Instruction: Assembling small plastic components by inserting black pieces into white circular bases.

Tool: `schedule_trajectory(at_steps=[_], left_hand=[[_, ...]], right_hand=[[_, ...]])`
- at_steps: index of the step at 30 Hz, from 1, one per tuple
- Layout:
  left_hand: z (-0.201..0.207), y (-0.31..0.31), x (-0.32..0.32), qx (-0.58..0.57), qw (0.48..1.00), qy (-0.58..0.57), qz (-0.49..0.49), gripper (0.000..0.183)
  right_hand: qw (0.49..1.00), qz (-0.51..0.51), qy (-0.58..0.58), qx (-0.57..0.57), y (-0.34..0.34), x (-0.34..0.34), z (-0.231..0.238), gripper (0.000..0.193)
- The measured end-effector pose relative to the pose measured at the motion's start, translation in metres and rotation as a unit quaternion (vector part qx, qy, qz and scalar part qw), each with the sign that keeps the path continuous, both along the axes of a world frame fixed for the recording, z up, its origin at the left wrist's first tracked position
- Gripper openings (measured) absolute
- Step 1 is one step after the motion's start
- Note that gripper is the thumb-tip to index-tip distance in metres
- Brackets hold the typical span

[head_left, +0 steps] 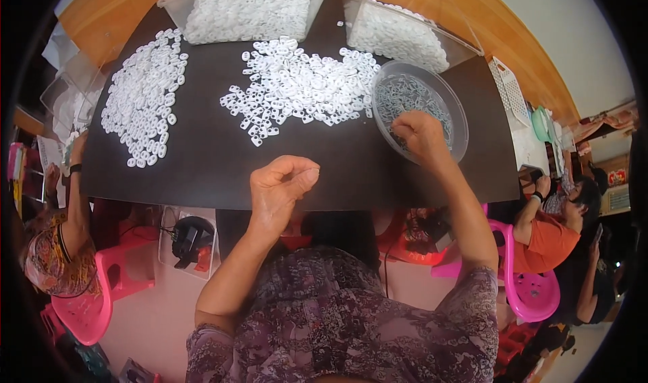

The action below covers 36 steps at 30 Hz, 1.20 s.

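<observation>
Looking down past our patterned purple top (324, 315), we find our two hands well apart, each about its own business. Nearest is our left hand (283, 187), raised just over the front edge of the dark table (202, 170). Its thumb and forefinger meet at the tips; whether something tiny sits between them, we cannot tell.

Farther in and to the right, our right hand (424, 137) reaches over the near side of a clear round tub (460, 116), fingers bent down toward the small grey metal-looking pieces (405, 93) that cover its bottom. Those pieces are what this hand is after, as we judge it, so the step in hand looks like picking from the tub. The fingertips are turned away from us, so we cannot say whether they grip a piece. The next move, we think, calls for a light pinch that frees one piece from its tangled neighbours, then a lift clear of the rim.

Beyond our left hand spreads a middle heap of white pieces (317, 86), its right end touching or nearly touching the tub. A separate heap of white oval pieces (138, 99) lies off to the left. At the back stand a large clear bin (177, 15) and, behind the tub, a second clear bin (462, 44), both loaded with more white pieces.
</observation>
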State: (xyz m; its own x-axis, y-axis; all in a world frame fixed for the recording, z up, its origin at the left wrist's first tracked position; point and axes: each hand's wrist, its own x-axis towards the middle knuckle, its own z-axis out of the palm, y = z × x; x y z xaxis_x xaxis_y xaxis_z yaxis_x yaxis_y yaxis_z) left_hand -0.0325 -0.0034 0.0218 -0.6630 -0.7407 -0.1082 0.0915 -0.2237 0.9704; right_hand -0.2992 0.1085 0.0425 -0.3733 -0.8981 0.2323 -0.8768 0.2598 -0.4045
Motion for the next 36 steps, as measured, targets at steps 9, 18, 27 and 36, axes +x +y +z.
schedule_trajectory(at_steps=[9, 18, 27, 36], left_hand=[[-0.002, -0.002, 0.003, 0.013, 1.000, 0.016, 0.001, 0.012], [0.005, -0.002, -0.003, 0.090, 0.995, 0.048, 0.005, 0.012], [0.006, -0.002, -0.009, 0.137, 0.985, 0.103, 0.008, 0.012], [0.002, -0.005, -0.001, 0.133, 0.981, 0.133, 0.056, 0.009]], right_hand=[[0.982, -0.124, -0.142, -0.019, -0.002, 0.005, 0.009, 0.016], [0.895, -0.098, -0.421, -0.110, 0.003, 0.019, 0.023, 0.006], [0.876, 0.014, -0.461, -0.139, -0.026, 0.094, 0.024, 0.015], [0.859, 0.041, -0.471, -0.197, -0.043, 0.142, 0.000, 0.022]])
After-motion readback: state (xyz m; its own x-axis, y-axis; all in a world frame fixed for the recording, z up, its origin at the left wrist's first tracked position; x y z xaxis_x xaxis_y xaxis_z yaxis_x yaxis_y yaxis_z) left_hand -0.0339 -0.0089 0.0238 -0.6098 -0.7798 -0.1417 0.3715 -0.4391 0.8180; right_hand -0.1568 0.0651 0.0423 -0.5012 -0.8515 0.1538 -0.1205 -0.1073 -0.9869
